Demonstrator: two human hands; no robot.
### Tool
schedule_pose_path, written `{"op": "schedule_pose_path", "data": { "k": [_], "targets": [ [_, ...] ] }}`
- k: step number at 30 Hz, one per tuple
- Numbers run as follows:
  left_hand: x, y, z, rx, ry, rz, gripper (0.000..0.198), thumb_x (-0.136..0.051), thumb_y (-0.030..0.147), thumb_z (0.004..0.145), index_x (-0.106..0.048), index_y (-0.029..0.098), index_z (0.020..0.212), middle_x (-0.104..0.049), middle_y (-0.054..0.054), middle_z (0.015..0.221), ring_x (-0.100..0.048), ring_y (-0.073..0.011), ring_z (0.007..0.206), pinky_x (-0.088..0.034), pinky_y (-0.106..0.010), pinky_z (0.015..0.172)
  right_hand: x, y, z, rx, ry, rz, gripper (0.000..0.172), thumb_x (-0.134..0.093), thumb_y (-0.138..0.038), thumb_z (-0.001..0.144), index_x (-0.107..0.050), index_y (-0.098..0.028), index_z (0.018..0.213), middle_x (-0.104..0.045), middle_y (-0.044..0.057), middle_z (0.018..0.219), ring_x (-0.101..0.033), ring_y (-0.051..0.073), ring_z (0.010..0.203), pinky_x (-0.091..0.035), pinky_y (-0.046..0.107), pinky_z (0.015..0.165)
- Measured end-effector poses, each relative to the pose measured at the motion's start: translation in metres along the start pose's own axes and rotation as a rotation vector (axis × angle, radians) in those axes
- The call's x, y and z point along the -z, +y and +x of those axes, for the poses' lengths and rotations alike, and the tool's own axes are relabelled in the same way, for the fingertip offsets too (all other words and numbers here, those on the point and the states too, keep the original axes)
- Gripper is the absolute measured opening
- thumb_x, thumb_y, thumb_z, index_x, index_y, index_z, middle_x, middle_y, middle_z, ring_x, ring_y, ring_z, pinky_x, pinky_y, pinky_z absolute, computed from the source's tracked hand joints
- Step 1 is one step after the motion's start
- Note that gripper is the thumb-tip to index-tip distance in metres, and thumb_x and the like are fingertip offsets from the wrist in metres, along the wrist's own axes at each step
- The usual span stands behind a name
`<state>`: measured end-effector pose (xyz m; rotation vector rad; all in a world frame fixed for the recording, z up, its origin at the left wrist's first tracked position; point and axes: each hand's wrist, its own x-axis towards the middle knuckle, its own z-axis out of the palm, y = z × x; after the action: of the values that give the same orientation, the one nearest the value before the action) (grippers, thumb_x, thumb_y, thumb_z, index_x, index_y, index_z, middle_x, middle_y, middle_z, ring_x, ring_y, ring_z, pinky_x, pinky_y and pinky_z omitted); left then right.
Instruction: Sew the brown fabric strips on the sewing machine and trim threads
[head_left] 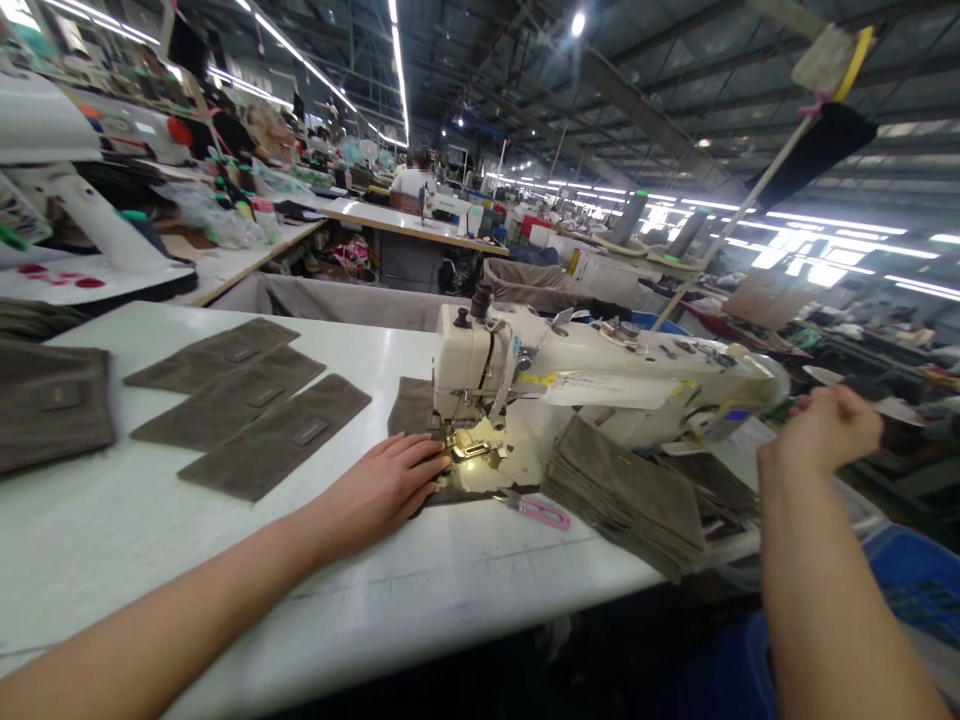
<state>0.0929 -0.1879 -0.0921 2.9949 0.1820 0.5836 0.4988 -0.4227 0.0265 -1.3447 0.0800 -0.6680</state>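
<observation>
Left hand point(394, 480) flat, palm down, and right hand point(831, 428) higher, fingers in a curl.

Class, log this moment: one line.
Left hand: flat beside cream metal sewing machine; right hand: raised; pink-handled scissors: beside brown rectangular fabric stack

Overhead strip lights point(396, 45) and a round ceiling lamp point(578, 24) provide bright, cool illumination, a yellowish glow lights the metal plate point(517, 458) under the sewing machine point(600, 350), the space below the pale tabletop point(360, 610) remains dark, and blur and wide-angle stretching affect the right-hand edge.
</observation>
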Motion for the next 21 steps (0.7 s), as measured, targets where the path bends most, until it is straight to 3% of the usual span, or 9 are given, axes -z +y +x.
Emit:
{"op": "schedule_pose_path", "data": {
  "k": [2, 3, 5, 7, 8, 10, 12, 16, 21],
  "targets": [
    [-0.001, -0.001, 0.0, -0.001, 0.001, -0.017, 0.033, -0.048, 0.027, 0.099, -0.066, 0.021, 0.126, -0.066, -0.012, 0.132, -0.059, -0.0298, 0.124, -0.047, -0.049, 0.107, 0.02, -0.018, -0.048, 0.158, -0.061, 0.068, 0.018, -0.054, -0.012, 0.095, -0.064, -0.017, 0.109, -0.066, -0.003, 0.088, -0.06, 0.008, 0.068, -0.052, 0.021, 0.068],
    [-0.001, -0.001, 0.0, -0.001, -0.003, -0.025, 0.034, -0.048, 0.026, 0.099, -0.066, 0.022, 0.127, -0.066, -0.011, 0.132, -0.059, -0.0296, 0.124, -0.047, -0.049, 0.107, 0.033, -0.025, -0.076, 0.336, -0.211, 0.124, 0.017, -0.052, -0.017, 0.097, -0.064, -0.017, 0.109, -0.066, -0.001, 0.084, -0.059, 0.009, 0.063, -0.052, 0.024, 0.066],
    [-0.002, -0.002, 0.0, 0.0, -0.013, -0.032, 0.034, -0.047, 0.026, 0.099, -0.066, 0.021, 0.127, -0.065, -0.012, 0.133, -0.058, -0.0304, 0.126, -0.047, -0.051, 0.107, 0.059, -0.034, -0.135, 0.647, -0.672, 0.041, 0.014, -0.054, -0.024, 0.097, -0.067, -0.018, 0.097, -0.065, -0.001, 0.08, -0.059, 0.012, 0.062, -0.052, 0.027, 0.066],
    [-0.003, -0.002, -0.001, 0.002, -0.023, -0.03, 0.035, -0.045, 0.027, 0.1, -0.066, 0.019, 0.128, -0.065, -0.014, 0.133, -0.057, -0.032, 0.126, -0.048, -0.053, 0.106, 0.081, -0.032, -0.185, 0.933, -1.218, -0.145, 0.011, -0.058, -0.026, 0.096, -0.068, -0.021, 0.092, -0.068, 0.002, 0.083, -0.064, 0.016, 0.074, -0.054, 0.031, 0.072],
    [-0.003, -0.003, -0.001, 0.001, -0.027, -0.029, 0.036, -0.044, 0.027, 0.1, -0.065, 0.018, 0.128, -0.065, -0.014, 0.133, -0.057, -0.0327, 0.126, -0.048, -0.054, 0.105, 0.089, -0.027, -0.204, 0.989, -1.333, -0.228, 0.012, -0.056, -0.024, 0.097, -0.067, -0.02, 0.094, -0.07, 0.004, 0.088, -0.065, 0.02, 0.083, -0.055, 0.035, 0.077],
    [-0.003, -0.002, -0.001, 0.002, -0.027, -0.035, 0.037, -0.043, 0.028, 0.101, -0.065, 0.017, 0.129, -0.064, -0.015, 0.134, -0.057, -0.0331, 0.127, -0.048, -0.054, 0.105, 0.097, -0.009, -0.229, 1.052, -1.386, -0.378, 0.016, -0.051, -0.02, 0.097, -0.066, -0.018, 0.102, -0.07, 0.011, 0.102, -0.063, 0.026, 0.094, -0.055, 0.042, 0.082],
    [-0.002, -0.001, -0.001, 0.001, -0.014, -0.055, 0.036, -0.044, 0.028, 0.101, -0.065, 0.018, 0.129, -0.065, -0.014, 0.133, -0.057, -0.0322, 0.126, -0.048, -0.054, 0.105, 0.099, 0.011, -0.239, 1.092, -1.344, -0.51, 0.019, -0.048, -0.015, 0.096, -0.065, -0.017, 0.104, -0.068, 0.014, 0.108, -0.061, 0.028, 0.099, -0.055, 0.045, 0.083],
    [0.001, 0.002, -0.001, -0.017, 0.002, -0.093, 0.034, -0.045, 0.028, 0.101, -0.068, 0.019, 0.124, -0.067, -0.013, 0.129, -0.061, -0.029, 0.121, -0.049, -0.05, 0.104, 0.096, 0.036, -0.243, 1.177, -1.285, -0.628, 0.017, -0.05, -0.008, 0.092, -0.064, -0.018, 0.091, -0.066, 0.013, 0.095, -0.059, 0.029, 0.089, -0.054, 0.044, 0.078],
    [0.002, 0.004, -0.001, -0.022, 0.004, -0.09, 0.033, -0.045, 0.027, 0.101, -0.068, 0.02, 0.123, -0.067, -0.013, 0.125, -0.061, -0.0286, 0.118, -0.052, -0.048, 0.101, 0.092, 0.041, -0.243, 1.201, -1.289, -0.583, 0.019, -0.051, -0.005, 0.09, -0.059, -0.02, 0.081, -0.06, 0.008, 0.08, -0.058, 0.026, 0.079, -0.053, 0.039, 0.071]
  ]
}}
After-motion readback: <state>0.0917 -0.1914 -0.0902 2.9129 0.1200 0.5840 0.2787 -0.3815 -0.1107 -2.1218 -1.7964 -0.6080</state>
